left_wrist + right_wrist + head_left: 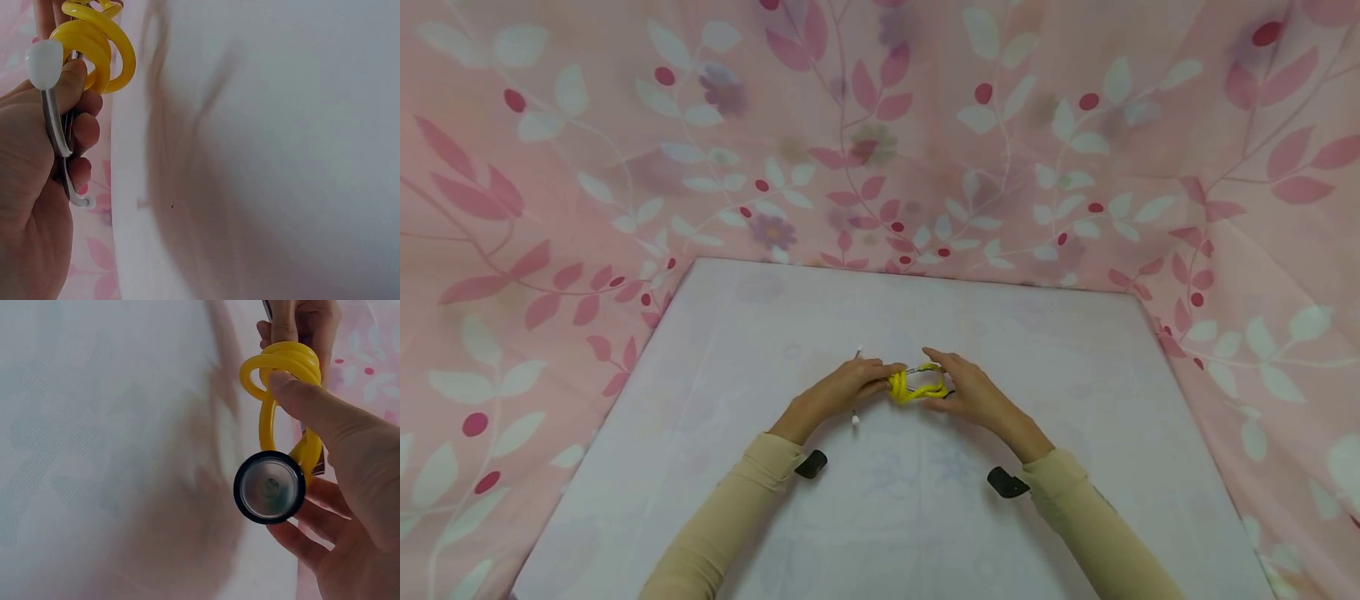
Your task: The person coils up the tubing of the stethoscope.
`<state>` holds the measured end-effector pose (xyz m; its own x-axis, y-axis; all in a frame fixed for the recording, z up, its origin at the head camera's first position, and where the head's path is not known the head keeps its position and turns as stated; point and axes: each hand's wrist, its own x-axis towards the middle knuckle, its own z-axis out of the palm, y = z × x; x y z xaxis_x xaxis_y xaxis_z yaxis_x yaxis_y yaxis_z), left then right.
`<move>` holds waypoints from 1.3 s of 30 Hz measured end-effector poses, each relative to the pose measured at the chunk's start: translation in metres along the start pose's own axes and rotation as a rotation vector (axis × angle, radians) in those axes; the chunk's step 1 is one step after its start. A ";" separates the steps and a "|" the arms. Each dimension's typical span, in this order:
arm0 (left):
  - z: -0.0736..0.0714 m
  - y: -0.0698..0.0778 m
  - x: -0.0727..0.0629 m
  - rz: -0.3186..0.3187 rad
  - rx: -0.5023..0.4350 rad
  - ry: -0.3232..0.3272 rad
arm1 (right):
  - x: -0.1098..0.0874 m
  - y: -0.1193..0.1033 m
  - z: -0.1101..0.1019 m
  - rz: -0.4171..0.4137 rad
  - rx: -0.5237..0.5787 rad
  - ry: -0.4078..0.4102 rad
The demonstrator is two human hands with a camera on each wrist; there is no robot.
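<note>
A stethoscope with yellow tubing [898,387] is held up between both hands, its tubing wound in coils around the metal headset. My left hand [848,387] grips the metal tubes, thumb against them and fingers curled round. In the left wrist view, a white ear tip [44,64] sticks out past that hand. My right hand [976,395] holds the other end. Seen from the right wrist, its thumb [306,400] lies on the yellow coil, while the fingers curl behind the round, black-rimmed chest piece [270,487].
Below the hands is a table with a pale cloth [880,517]. Pink curtains with a leaf pattern [880,167] surround it at the back and sides. A black wrist camera [811,464] is on the left wrist, another [1006,482] on the right.
</note>
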<state>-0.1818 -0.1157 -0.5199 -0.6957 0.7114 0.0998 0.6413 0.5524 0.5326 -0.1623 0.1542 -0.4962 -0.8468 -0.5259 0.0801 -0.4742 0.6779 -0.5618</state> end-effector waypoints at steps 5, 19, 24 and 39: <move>0.004 -0.001 0.005 0.037 0.079 0.065 | 0.004 0.005 0.002 -0.025 -0.011 -0.011; 0.016 -0.015 0.007 0.000 0.195 0.258 | 0.018 0.028 0.015 0.046 0.047 0.017; 0.015 -0.021 0.005 -0.091 0.157 0.240 | 0.019 0.035 0.019 0.088 0.072 0.013; 0.014 -0.024 0.003 -0.194 -0.068 0.177 | 0.016 0.037 0.025 0.084 0.063 0.002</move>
